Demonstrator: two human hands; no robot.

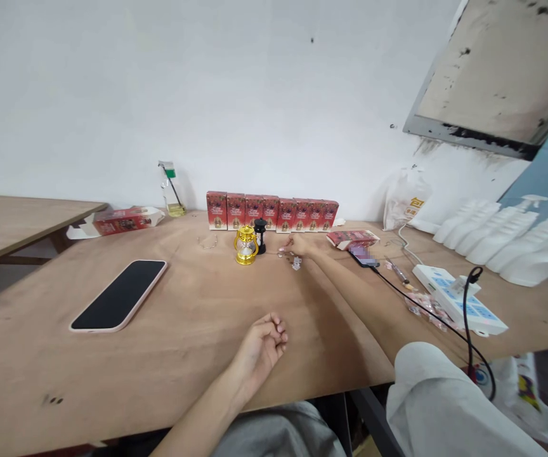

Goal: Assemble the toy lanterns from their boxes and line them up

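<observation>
Grip of the right hand [299, 245]: arm extended across the counter [198, 298], fingertips low beside loose small pieces [296, 263]; cannot tell whether it pinches one. Left hand [263, 339]: near the front edge, grip half spread, fingers loosely curled. Gold lantern [246, 249] stands upright, left of the right hand; black lantern [260, 240] upright just behind it, to its right. Behind both, a row of red boxes [273, 212]. Dark-screened phone [119, 296] lies well apart to the left; second phone [363, 256] lies right of the right hand, near a red box lying flat [352, 238]. Power strip [459, 306] farther right
</observation>
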